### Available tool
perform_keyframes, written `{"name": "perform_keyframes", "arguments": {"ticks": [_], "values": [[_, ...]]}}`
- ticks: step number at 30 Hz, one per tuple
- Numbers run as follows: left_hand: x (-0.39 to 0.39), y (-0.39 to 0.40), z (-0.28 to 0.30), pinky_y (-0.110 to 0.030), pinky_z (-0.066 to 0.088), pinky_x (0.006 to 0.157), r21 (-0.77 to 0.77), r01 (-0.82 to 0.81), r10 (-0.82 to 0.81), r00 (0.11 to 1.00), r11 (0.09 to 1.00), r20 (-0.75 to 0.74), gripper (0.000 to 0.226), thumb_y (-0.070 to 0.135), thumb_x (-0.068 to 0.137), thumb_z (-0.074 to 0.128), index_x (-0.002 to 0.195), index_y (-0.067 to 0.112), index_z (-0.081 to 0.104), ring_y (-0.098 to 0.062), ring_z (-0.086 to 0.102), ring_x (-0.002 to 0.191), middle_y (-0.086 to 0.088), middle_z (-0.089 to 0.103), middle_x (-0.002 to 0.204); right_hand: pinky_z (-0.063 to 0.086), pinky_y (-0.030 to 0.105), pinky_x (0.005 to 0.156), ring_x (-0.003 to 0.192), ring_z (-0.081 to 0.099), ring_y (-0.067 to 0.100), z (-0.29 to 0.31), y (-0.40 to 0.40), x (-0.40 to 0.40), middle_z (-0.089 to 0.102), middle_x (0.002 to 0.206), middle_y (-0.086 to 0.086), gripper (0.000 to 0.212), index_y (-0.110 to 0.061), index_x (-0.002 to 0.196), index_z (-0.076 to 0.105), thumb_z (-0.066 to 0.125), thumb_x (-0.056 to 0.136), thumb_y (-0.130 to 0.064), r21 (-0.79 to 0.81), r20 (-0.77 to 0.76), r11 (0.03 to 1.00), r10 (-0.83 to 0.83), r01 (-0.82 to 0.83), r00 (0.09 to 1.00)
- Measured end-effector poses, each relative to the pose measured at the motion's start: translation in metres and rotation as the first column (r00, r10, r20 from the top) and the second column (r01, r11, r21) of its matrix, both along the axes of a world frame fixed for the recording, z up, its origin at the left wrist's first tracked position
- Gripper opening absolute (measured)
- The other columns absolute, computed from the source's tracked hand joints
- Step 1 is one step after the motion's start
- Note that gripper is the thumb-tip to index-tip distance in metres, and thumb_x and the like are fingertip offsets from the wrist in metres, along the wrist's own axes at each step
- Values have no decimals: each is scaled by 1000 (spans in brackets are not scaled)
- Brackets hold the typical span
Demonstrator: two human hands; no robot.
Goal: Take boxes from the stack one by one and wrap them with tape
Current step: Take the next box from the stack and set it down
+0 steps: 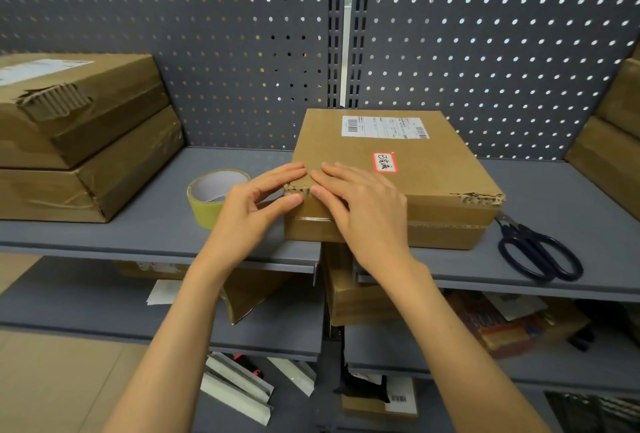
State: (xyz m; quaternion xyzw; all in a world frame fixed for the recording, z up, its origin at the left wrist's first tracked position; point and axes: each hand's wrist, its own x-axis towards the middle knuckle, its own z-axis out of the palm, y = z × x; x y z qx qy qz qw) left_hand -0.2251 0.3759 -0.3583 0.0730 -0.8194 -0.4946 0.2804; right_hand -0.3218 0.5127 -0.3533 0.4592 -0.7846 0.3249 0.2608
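A flat brown cardboard box (398, 169) with a white shipping label and a small red-edged sticker lies on the grey shelf (166, 221) in front of me. Both hands are at its near left corner. My left hand (252, 204) has straight fingers on the top edge and its thumb against the front face. My right hand (360, 204) lies flat over the same corner, fingers pressing the top and front. A roll of yellowish tape (213, 195) stands on the shelf just left of the box, partly hidden behind my left hand.
Two taped boxes (76, 141) are stacked at the shelf's left end, and more boxes (613, 141) at the right edge. Black scissors (533, 249) lie right of the box. A perforated grey panel backs the shelf. Lower shelves hold boxes, papers and small items.
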Motion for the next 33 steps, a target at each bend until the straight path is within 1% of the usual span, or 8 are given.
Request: {"name": "perform_keyframes", "arguments": {"ticks": [5, 11, 13, 16, 20, 25, 31, 33], "values": [[1, 5, -1, -28, 43, 105, 12, -50, 51, 998, 999, -35, 32, 15, 85, 65, 115, 26, 63, -2, 53, 122, 11, 61, 126, 49, 30, 85, 104, 66, 15, 0, 2, 2, 73, 105, -4, 24, -24, 103, 75, 61, 86, -33, -49, 42, 999, 8, -6, 999], [10, 14, 13, -24, 42, 102, -132, -103, 102, 995, 986, -18, 39, 20, 82, 71, 119, 26, 62, 1, 54, 118, 15, 61, 124, 24, 29, 111, 131, 41, 8, 21, 16, 2, 58, 130, -13, 34, -27, 122, 65, 58, 92, -40, 50, 397, 988, 112, -143, 911], [17, 14, 19, -19, 42, 100, -55, -102, 99, 993, 993, -61, 41, 24, 81, 70, 121, 27, 60, 1, 54, 117, 16, 62, 122, 33, 25, 107, 125, 47, 4, 25, 20, 1, 62, 127, -12, 32, -25, 120, 67, 60, 91, -38, -79, 504, 970, 239, -231, 830], [26, 4, 15, -31, 44, 101, -166, -286, 273, 957, 944, -96, 24, 20, 93, 60, 117, 24, 62, -7, 57, 114, 9, 65, 118, 36, 0, 87, 105, 55, -6, 26, 26, 0, 68, 115, -10, 23, -19, 111, 71, 59, 94, -30, -197, 492, 958, 279, -207, 824], [30, -12, 4, -41, 44, 90, -591, -411, 528, 849, 694, 30, 33, 24, 92, 62, 123, 15, 58, -25, 57, 110, -5, 64, 118, 36, -2, 82, 93, 55, -12, 29, 30, 0, 68, 103, -14, 21, -20, 107, 72, 57, 95, -30, -205, 475, 964, 251, -171, 843], [24, -19, 1, -40, 45, 76, -765, -345, 630, 771, 543, 100, 31, 25, 88, 63, 116, 11, 61, -36, 60, 96, -12, 68, 107, 37, -1, 79, 91, 54, -12, 29, 32, 3, 68, 101, -11, 20, -18, 104, 72, 57, 95, -28, -192, 465, 962, 265, -196, 845], [22, -23, -1, -42, 37, 90, -789, -302, 666, 726, 534, 172, 27, 22, 93, 57, 114, 6, 59, -40, 60, 94, -20, 68, 96, 41, 4, 81, 94, 59, -4, 25, 36, 4, 69, 99, -9, 20, -17, 102, 73, 58, 94, -27, -200, 473, 959, 274, -201, 838], [25, -21, 1, -42, 38, 84, -745, -351, 663, 732, 568, 160, 26, 21, 94, 56, 114, 5, 58, -41, 58, 95, -21, 67, 98, 39, 2, 80, 95, 58, -6, 25, 38, 5, 69, 98, -10, 19, -18, 102, 73, 58, 94, -27, -217, 471, 956, 279, -196, 837]]}}
